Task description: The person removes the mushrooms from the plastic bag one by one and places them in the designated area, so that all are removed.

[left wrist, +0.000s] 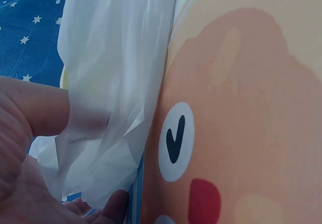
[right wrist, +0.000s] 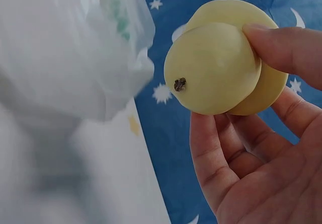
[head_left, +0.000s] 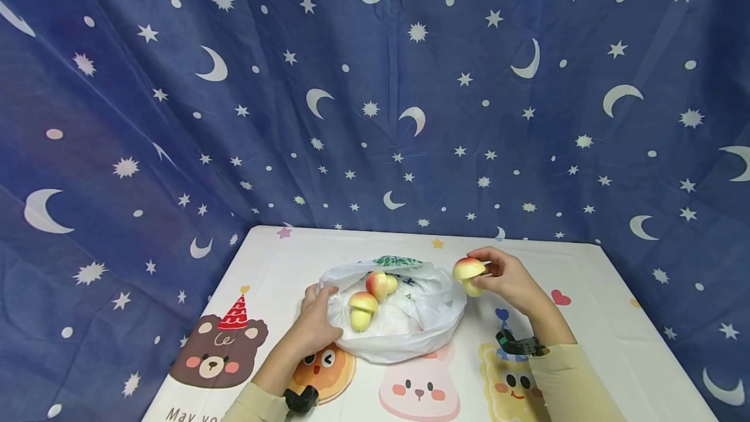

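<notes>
My right hand point(head_left: 515, 281) holds a toy mushroom point(head_left: 467, 269) with a red-and-yellow cap just right of the bag. In the right wrist view, thumb and fingers grip that mushroom point(right wrist: 214, 68), its pale stem with a dark speck facing the camera. A white plastic bag point(head_left: 404, 348) lies on the table with its mouth spread wide. My left hand point(head_left: 316, 323) grips the bag's left rim, thumb over the edge; the left wrist view shows the thin plastic point(left wrist: 113, 68) between thumb and fingers. Inside the bag lie a mushroom point(head_left: 361, 320) and, behind it, another mushroom point(head_left: 377, 286).
The table point(head_left: 351, 241) has a white cloth printed with cartoon figures, including a bear point(head_left: 217, 360) at the left. A dark blue curtain point(head_left: 375, 168) with moons and stars hangs behind the table's back edge. Green print point(head_left: 395, 261) shows on the bag's far rim.
</notes>
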Available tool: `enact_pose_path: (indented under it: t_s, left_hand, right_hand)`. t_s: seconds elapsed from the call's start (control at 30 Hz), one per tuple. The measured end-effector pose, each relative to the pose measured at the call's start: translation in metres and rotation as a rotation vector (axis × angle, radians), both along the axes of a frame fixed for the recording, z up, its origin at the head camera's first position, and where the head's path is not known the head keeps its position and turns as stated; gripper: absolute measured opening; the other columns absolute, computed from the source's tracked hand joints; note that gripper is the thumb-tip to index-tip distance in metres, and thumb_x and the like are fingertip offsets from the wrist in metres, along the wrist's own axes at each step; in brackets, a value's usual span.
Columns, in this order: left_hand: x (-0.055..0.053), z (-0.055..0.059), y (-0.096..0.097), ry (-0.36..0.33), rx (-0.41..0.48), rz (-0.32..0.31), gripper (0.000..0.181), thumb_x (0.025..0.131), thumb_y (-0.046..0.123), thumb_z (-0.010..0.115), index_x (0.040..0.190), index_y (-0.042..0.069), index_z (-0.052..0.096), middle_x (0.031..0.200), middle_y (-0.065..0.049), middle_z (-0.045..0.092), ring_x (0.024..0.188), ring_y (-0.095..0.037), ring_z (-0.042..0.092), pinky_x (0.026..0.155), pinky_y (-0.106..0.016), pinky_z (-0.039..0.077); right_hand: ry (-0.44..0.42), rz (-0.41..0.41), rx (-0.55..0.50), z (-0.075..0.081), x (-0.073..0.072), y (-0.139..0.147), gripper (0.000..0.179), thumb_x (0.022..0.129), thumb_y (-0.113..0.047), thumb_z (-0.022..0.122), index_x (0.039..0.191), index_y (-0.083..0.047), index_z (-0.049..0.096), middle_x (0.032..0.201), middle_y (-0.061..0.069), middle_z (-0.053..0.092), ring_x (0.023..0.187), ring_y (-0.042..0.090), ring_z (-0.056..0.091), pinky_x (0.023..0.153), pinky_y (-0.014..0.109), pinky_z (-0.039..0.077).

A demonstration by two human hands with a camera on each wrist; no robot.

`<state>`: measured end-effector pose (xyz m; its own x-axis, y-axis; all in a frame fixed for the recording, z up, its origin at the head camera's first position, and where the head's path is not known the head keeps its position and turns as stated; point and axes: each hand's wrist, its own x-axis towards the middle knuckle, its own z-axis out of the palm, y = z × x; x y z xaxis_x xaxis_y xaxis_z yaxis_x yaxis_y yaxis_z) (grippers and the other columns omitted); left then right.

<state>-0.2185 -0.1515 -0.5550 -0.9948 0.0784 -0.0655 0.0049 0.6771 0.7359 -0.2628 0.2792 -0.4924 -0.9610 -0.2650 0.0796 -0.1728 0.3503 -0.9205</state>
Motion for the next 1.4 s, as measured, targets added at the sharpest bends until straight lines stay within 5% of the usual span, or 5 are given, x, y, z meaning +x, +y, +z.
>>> enact_pose_path:
  t_s: [0.63,0.9,1.4]
  left_hand:
    - [0.000,-0.001,0.000,0.011,-0.005,0.002,0.088,0.068,0.002,0.086,0.150,0.006,0.053,0.164,-0.025,0.029,0.150,-0.048,0.039,0.116,-0.067,0.043]
    - [0.000,-0.001,0.000,0.014,-0.009,0.004,0.088,0.069,0.002,0.087,0.150,0.006,0.053,0.163,-0.025,0.030,0.148,-0.047,0.039,0.116,-0.067,0.044]
    - [0.001,0.002,0.002,0.003,-0.015,0.007,0.088,0.070,0.003,0.086,0.151,0.007,0.053,0.165,-0.025,0.030,0.149,-0.049,0.039,0.114,-0.068,0.045]
  right_hand:
    - [-0.075,-0.137,0.055,-0.033,0.005,0.050,0.057,0.091,-0.010,0.083,0.141,0.003,0.060,0.128,0.011,0.069,0.095,0.012,0.064,0.081,0.023,0.058]
    - [-0.132,-0.162,0.117,-0.050,0.005,0.055,0.058,0.091,-0.016,0.084,0.142,0.000,0.061,0.136,0.023,0.067,0.098,0.018,0.062,0.080,0.023,0.056]
    - [-0.159,-0.152,0.135,-0.067,0.002,0.054,0.058,0.091,-0.013,0.083,0.142,0.001,0.061,0.136,0.023,0.067,0.100,0.018,0.061,0.081,0.023,0.056]
